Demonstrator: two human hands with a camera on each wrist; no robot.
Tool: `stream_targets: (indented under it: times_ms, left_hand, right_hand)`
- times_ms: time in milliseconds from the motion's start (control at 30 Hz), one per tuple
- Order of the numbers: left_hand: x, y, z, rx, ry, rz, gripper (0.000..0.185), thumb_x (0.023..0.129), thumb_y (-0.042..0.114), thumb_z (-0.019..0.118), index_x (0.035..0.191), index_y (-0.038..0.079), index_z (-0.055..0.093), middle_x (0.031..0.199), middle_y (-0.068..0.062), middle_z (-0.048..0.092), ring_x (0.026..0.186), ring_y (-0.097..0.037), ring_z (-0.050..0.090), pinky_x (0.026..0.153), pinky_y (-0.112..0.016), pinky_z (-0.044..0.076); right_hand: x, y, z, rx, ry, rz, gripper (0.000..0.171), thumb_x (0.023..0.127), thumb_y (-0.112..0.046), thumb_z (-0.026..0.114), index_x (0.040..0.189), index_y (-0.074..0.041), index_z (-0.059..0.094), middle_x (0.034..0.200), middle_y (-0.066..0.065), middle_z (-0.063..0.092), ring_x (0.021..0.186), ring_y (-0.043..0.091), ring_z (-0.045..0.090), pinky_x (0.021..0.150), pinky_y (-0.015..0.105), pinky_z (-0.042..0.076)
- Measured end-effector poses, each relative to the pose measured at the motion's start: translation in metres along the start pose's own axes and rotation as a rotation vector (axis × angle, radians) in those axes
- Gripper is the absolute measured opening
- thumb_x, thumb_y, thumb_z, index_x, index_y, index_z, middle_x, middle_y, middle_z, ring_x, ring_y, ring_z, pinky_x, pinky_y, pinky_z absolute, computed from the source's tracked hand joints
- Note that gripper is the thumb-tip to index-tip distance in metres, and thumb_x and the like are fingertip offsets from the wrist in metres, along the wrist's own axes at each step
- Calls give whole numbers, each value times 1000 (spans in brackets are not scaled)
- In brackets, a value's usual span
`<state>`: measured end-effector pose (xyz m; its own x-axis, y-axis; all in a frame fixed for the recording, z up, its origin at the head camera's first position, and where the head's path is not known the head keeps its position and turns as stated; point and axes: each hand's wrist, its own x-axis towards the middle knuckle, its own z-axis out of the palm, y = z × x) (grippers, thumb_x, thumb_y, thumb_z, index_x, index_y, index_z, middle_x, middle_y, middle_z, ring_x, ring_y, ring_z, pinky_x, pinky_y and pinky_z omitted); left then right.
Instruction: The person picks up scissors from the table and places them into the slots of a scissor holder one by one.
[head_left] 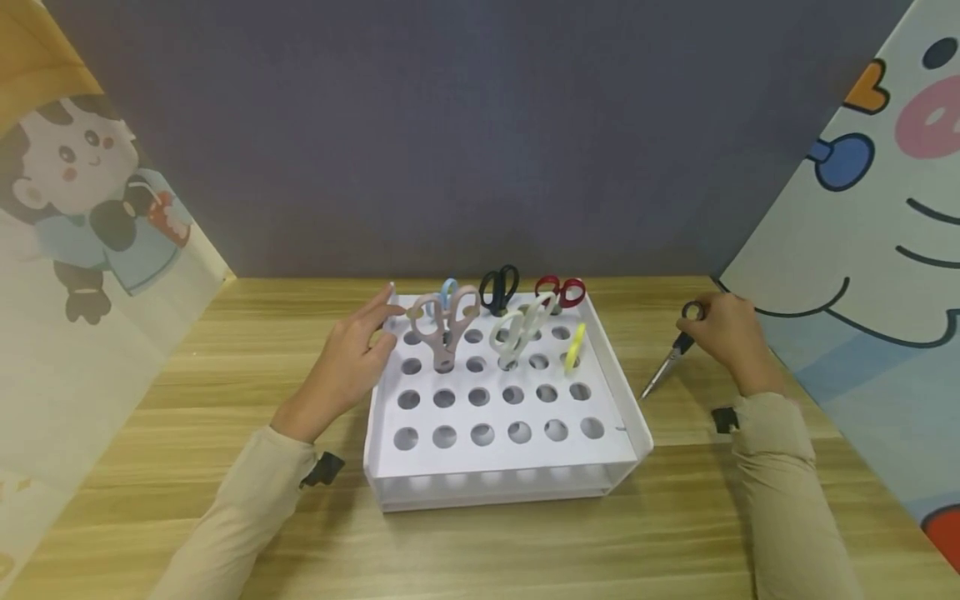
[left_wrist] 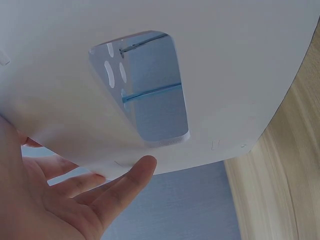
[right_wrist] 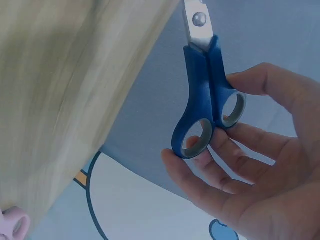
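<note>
Right wrist: fingers (right_wrist: 210,152) curled around blue scissors (right_wrist: 206,100); left hand (head_left: 352,360) relaxed against rack (head_left: 495,467).

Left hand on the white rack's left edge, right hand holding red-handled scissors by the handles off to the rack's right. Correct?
Not quite: the scissors in the right hand have dark blue handles, not red, as the right wrist view shows. The rest holds: the left hand rests against the left edge of the white rack, and the right hand holds the scissors by the handles to the rack's right.
</note>
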<state>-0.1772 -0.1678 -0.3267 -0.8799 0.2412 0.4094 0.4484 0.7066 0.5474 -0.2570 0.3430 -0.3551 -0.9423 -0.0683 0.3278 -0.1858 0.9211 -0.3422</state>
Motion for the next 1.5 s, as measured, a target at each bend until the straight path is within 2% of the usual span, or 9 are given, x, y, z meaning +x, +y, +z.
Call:
stream_targets:
  times_ms: [200, 400, 633, 833, 1133, 1500]
  left_hand:
    - [0, 0, 0, 4, -3, -1, 36, 95, 10, 48, 127, 1, 62, 158, -13, 33, 140, -41, 39, 112, -56, 36]
    - [0, 1, 0, 5, -6, -10, 36, 96, 10, 48, 128, 2, 62, 159, -12, 33, 140, -41, 39, 111, -56, 37]
    - [0, 1, 0, 6, -4, -7, 36, 95, 11, 48, 128, 2, 62, 159, -12, 33, 139, -41, 39, 111, -56, 37]
    - [0, 0, 0, 8, 0, -3, 36, 95, 10, 49, 127, 2, 63, 158, -12, 34, 139, -41, 40, 111, -56, 37]
    - [0, 0, 1, 9, 6, -3, 35, 95, 10, 49, 127, 2, 63, 158, -13, 34, 139, -41, 40, 110, -56, 38]
    - [0, 0, 0, 6, -2, -13, 36, 95, 11, 48, 127, 2, 62, 159, -12, 33, 140, -40, 39, 109, -56, 38]
  right_hand:
    - [0, -5, -2, -5, 52, -34, 39, 82, -15, 73, 107, 15, 67, 80, 26, 68, 78, 47, 61, 73, 61, 46]
    - [0, -11, -4, -4, 160, -101, 37, 79, -10, 74, 103, 17, 66, 79, 30, 65, 71, 44, 59, 67, 59, 46]
    - [1, -26, -14, 28, 221, -149, 36, 77, -7, 77, 102, 17, 67, 85, 34, 65, 74, 47, 60, 69, 60, 46]
    - [-3, -40, -24, 24, 249, -142, 36, 76, -7, 75, 101, 18, 66, 86, 35, 63, 77, 49, 58, 72, 61, 45]
    - [-9, -63, -40, 64, 301, -145, 28, 78, -5, 71, 99, 13, 66, 90, 33, 63, 86, 49, 55, 79, 61, 43]
    - [-18, -83, -53, 69, 330, -143, 33, 80, -5, 70, 107, 14, 65, 98, 34, 62, 98, 50, 53, 89, 62, 39]
